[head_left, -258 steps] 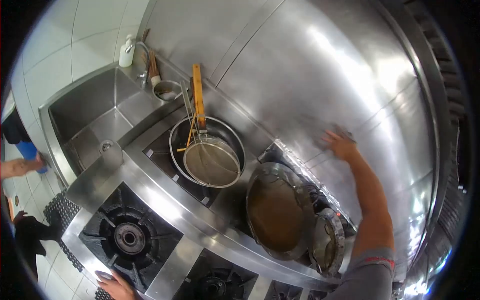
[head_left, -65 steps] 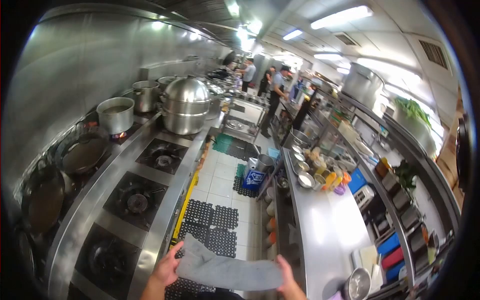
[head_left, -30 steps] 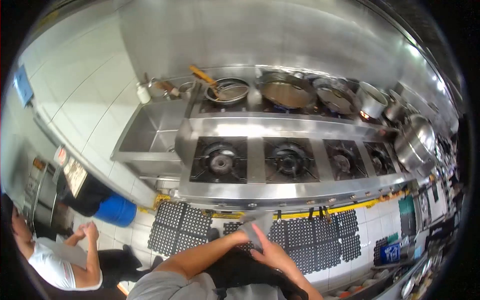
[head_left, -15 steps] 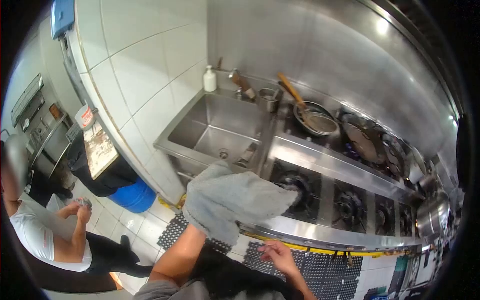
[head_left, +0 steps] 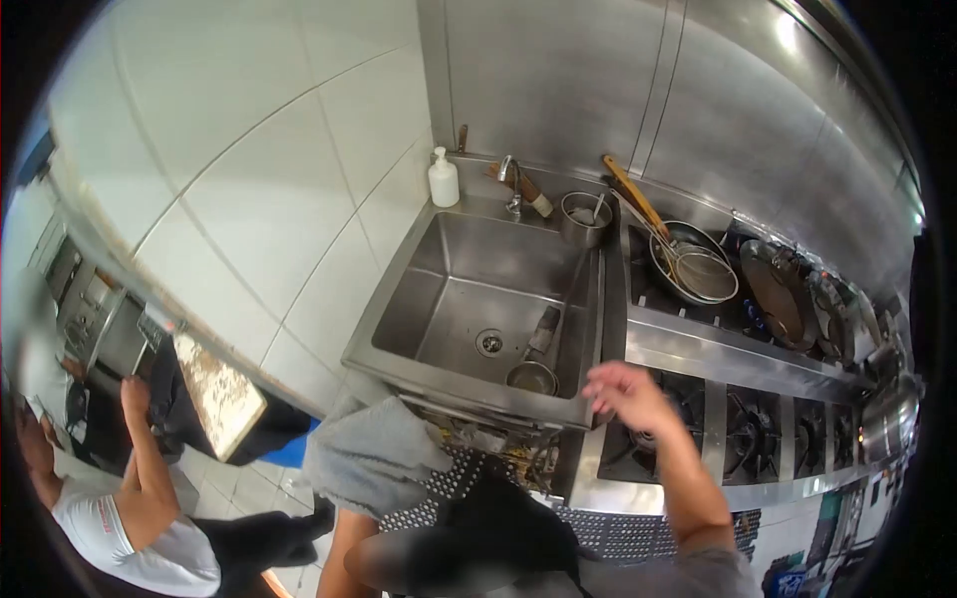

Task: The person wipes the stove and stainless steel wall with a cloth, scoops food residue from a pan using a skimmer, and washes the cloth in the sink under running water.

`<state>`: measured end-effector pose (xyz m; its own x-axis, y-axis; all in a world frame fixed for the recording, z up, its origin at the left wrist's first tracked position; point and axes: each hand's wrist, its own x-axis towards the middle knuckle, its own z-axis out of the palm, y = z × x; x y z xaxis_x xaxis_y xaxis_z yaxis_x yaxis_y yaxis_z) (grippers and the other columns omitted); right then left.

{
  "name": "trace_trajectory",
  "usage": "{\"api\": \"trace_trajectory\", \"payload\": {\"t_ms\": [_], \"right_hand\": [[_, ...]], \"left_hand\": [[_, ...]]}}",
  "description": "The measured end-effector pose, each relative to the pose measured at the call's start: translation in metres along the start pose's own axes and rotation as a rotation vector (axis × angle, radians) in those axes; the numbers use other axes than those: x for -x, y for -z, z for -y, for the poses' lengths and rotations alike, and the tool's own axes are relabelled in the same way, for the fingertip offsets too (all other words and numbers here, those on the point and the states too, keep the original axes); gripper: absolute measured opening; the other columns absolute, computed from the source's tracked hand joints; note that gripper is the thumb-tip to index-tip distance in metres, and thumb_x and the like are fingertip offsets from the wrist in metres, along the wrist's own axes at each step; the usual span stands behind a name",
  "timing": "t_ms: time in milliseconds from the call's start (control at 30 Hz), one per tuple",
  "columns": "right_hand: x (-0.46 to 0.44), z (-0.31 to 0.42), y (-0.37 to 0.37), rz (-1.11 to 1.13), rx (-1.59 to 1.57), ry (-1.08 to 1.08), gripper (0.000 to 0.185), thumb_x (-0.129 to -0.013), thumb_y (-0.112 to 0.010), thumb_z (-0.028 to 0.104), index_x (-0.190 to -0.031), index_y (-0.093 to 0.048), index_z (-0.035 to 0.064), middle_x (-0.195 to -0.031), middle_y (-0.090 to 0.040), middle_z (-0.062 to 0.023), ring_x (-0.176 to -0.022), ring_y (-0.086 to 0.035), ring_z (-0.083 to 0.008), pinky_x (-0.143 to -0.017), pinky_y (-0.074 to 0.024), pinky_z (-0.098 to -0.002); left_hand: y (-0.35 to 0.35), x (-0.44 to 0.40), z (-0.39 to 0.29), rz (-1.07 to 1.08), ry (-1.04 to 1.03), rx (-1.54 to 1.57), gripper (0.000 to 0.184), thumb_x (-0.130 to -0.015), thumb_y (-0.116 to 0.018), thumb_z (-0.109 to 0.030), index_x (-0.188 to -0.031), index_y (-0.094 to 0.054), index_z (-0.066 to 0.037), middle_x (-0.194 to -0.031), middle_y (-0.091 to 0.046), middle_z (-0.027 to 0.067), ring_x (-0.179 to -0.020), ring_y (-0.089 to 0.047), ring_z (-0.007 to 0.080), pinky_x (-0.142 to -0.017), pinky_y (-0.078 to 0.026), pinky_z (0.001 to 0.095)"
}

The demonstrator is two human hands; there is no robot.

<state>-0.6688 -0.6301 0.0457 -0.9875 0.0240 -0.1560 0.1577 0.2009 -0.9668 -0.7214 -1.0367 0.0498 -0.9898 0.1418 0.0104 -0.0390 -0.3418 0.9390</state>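
Note:
A grey cloth (head_left: 371, 456) drapes over my left hand, low in front of the sink (head_left: 469, 391); the cloth hides the fingers. My right hand (head_left: 633, 399) is raised near the sink's front right corner, beside the stove burners (head_left: 653, 439). Its fingers are loosely bent and apart, with nothing in them. Inside the sink, a small round metal pan (head_left: 532, 378) lies at the right, close to an object with a dark handle (head_left: 544, 331). The drain (head_left: 489, 343) shows in the basin's floor.
A white pump bottle (head_left: 444, 179), a faucet (head_left: 511, 184) and a metal pot (head_left: 585, 219) stand behind the basin. A frying pan (head_left: 670, 261) and a strainer (head_left: 706, 273) sit on the back stove. At left, another person (head_left: 140, 518) stands by a dark bin.
My right hand has risen from low by the floor mat to the sink's front right corner. The cloth has moved down and left, away from the stove. The view has shifted nearer the sink.

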Motion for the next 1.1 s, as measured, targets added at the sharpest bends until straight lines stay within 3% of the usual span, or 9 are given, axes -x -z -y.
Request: {"api": "trace_trajectory", "payload": {"t_ms": [200, 500, 567, 700, 800, 867, 900, 1000, 1100], "right_hand": [[-0.185, 0.055, 0.096, -0.187, 0.708, 0.360, 0.025, -0.083, -0.060, 0.019, -0.103, -0.060, 0.0034, -0.086, -0.067, -0.0124, -0.079, -0.064, -0.0281, -0.071, -0.0494, -0.0366], [-0.452, -0.021, 0.204, -0.352, 1.009, -0.028, 0.038, -0.080, -0.059, 0.015, -0.114, -0.055, -0.0001, -0.099, -0.064, -0.0213, -0.098, -0.061, -0.0352, -0.084, -0.0482, -0.0420], [-0.481, -0.028, 0.208, -0.172, 1.088, -0.385, 0.036, -0.085, -0.050, 0.012, -0.118, -0.056, 0.0021, -0.122, -0.055, -0.0216, -0.114, -0.053, -0.0356, -0.093, -0.0458, -0.0415], [-0.532, -0.125, 0.217, -0.211, 1.037, -0.403, 0.049, -0.088, -0.046, 0.015, -0.135, -0.039, 0.0053, -0.126, -0.051, -0.0228, -0.117, -0.050, -0.0384, -0.096, -0.0430, -0.0463], [-0.512, -0.092, 0.195, -0.428, 0.742, -0.521, 0.042, -0.084, -0.051, 0.015, -0.124, -0.048, 0.0028, -0.127, -0.050, -0.0234, -0.118, -0.049, -0.0370, -0.097, -0.0414, -0.0438], [-0.522, -0.115, 0.206, -0.407, 0.822, -0.468, 0.042, -0.085, -0.050, 0.015, -0.125, -0.049, 0.0019, -0.125, -0.052, -0.0237, -0.116, -0.051, -0.0380, -0.096, -0.0423, -0.0449], [-0.524, -0.123, 0.209, -0.392, 0.897, -0.386, 0.042, -0.085, -0.049, 0.015, -0.125, -0.049, 0.0009, -0.124, -0.053, -0.0239, -0.114, -0.052, -0.0389, -0.095, -0.0432, -0.0460], [-0.504, -0.091, 0.211, -0.431, 0.926, -0.315, 0.041, -0.083, -0.054, 0.017, -0.120, -0.054, -0.0005, -0.121, -0.055, -0.0248, -0.112, -0.054, -0.0383, -0.094, -0.0442, -0.0446], [-0.476, -0.026, 0.210, -0.411, 0.766, -0.433, 0.051, -0.080, -0.058, 0.020, -0.124, -0.050, -0.0027, -0.118, -0.057, -0.0250, -0.110, -0.057, -0.0329, -0.090, -0.0471, -0.0411]], "left_hand": [[-0.043, -0.076, -0.020, 0.054, -0.086, -0.337, 0.026, -0.078, -0.059, -0.007, -0.103, -0.060, 0.001, -0.098, -0.063, 0.0098, -0.091, -0.060, 0.0201, -0.083, -0.047, 0.0300], [-0.122, -0.195, -0.029, 0.170, -0.182, -0.662, 0.022, -0.076, -0.061, -0.004, -0.098, -0.062, 0.003, -0.097, -0.064, 0.0102, -0.090, -0.060, 0.0194, -0.082, -0.047, 0.0280], [-0.126, -0.213, -0.025, 0.145, -0.165, -0.698, 0.022, -0.076, -0.061, -0.003, -0.097, -0.062, 0.004, -0.097, -0.064, 0.0103, -0.090, -0.060, 0.0192, -0.082, -0.047, 0.0275], [-0.132, -0.242, -0.014, 0.121, -0.095, -0.769, 0.020, -0.075, -0.062, -0.002, -0.094, -0.063, 0.004, -0.097, -0.064, 0.0105, -0.089, -0.060, 0.0189, -0.082, -0.047, 0.0266], [-0.135, -0.264, -0.002, 0.174, -0.112, -0.860, 0.019, -0.075, -0.063, -0.001, -0.093, -0.063, 0.005, -0.096, -0.064, 0.0107, -0.089, -0.061, 0.0187, -0.082, -0.048, 0.0260], [-0.121, -0.275, 0.011, 0.314, -0.158, -1.016, 0.021, -0.076, -0.062, 0.000, -0.096, -0.062, 0.005, -0.094, -0.063, 0.0103, -0.089, -0.060, 0.0188, -0.082, -0.047, 0.0256], [-0.117, -0.270, 0.020, 0.154, 0.004, -0.713, 0.023, -0.077, -0.061, 0.000, -0.100, -0.060, 0.005, -0.095, -0.063, 0.0094, -0.089, -0.060, 0.0182, -0.081, -0.048, 0.0252], [-0.101, -0.287, 0.029, 0.247, 0.082, -0.624, 0.028, -0.080, -0.058, -0.001, -0.107, -0.056, 0.005, -0.096, -0.061, 0.0066, -0.090, -0.059, 0.0159, -0.077, -0.048, 0.0243], [-0.120, -0.290, 0.017, 0.324, -0.159, -0.840, 0.023, -0.081, -0.057, -0.002, -0.104, -0.056, 0.003, -0.096, -0.061, 0.0053, -0.087, -0.059, 0.0140, -0.074, -0.049, 0.0237]]}}
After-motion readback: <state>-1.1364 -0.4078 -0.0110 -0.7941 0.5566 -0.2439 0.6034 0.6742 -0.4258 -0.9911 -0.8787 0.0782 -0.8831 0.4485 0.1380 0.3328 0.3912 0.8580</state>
